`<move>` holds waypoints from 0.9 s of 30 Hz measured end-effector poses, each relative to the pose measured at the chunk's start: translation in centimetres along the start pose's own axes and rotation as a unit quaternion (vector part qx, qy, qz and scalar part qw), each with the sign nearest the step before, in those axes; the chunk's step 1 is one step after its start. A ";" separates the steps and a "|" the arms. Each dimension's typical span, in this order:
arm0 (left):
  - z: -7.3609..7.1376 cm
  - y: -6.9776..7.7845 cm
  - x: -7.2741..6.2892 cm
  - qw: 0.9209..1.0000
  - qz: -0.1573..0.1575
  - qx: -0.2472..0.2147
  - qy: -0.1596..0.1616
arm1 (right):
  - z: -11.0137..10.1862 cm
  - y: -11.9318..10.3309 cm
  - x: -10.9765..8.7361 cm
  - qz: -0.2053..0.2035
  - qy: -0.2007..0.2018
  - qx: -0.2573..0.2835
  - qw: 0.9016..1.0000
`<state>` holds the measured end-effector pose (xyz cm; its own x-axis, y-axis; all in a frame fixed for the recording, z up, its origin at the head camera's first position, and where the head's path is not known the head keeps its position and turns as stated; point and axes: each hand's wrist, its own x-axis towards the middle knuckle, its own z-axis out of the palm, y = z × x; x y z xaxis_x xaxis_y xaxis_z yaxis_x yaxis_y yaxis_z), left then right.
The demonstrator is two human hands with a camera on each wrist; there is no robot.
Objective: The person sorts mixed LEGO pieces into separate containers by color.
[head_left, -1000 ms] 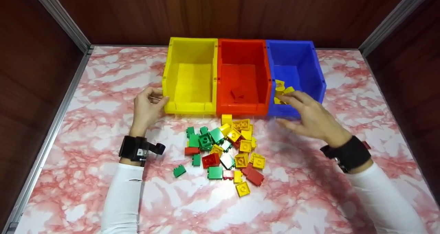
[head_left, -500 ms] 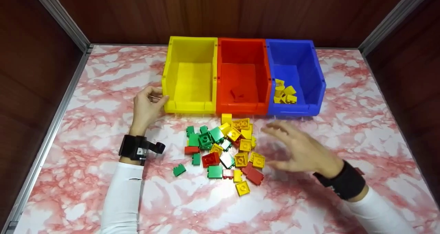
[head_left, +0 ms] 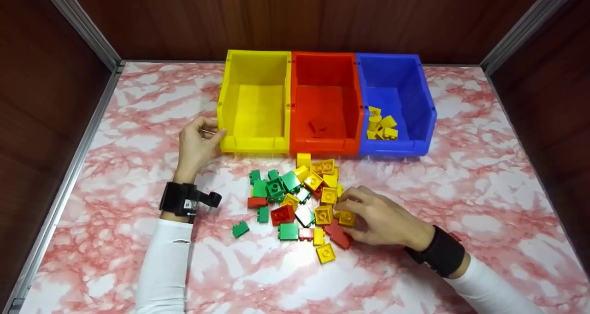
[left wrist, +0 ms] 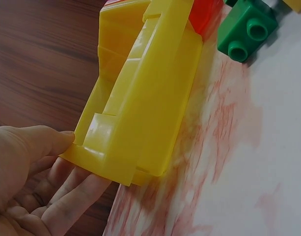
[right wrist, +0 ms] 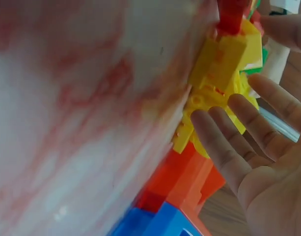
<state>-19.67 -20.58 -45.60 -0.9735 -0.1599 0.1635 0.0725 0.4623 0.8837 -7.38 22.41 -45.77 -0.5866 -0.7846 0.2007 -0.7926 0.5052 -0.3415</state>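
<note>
my left hand pinches the near outer corner of the yellow bin, thumb over its edge and fingers beneath; that bin, glossy and translucent-looking up close, stands against the left side of the red bin. my right hand is in front of the red bin and off to its right, fingers apart and unclenched around a yellow block; i cannot tell whether they touch it. this block is squarish and shiny, hollow underside facing up, a round tube in its middle. near my right thumb lies a red block, smooth side up. the pile spreads before the red bin, green mostly leftward, yellow mostly rightward, a few reds mixed in, some faces glaring white. loose yellow pieces sit in the blue bin, against the red bin's right side.
</note>
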 end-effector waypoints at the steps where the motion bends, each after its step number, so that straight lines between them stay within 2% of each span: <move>1: 0.0 0.0 0.0 1.000 0.001 0.000 0.000 | 0.1 0.0 0.1 -0.004 -0.001 0.003 1.000; 10: 0.0 -0.1 -0.1 1.000 0.013 0.002 0.006 | 0.0 -0.3 0.6 -0.017 -0.019 0.007 1.000; 15: 0.1 -0.1 -0.1 1.000 0.014 0.003 0.004 | -0.7 -0.2 0.4 -0.018 -0.002 0.003 1.000; 20: 0.1 -0.1 -0.1 1.000 0.013 0.004 0.003 | -2.5 0.4 0.5 -0.017 0.027 0.005 0.999; 27: 0.1 0.0 -0.1 1.000 0.011 0.003 0.001 | -6.2 2.4 0.7 -0.009 0.062 -0.031 0.998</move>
<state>-19.60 -20.54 -45.68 -0.9714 -0.1504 0.1837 0.0929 0.4711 0.8772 -10.76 25.34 -40.76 -0.5857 -0.7449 0.3196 -0.8094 0.5163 -0.2800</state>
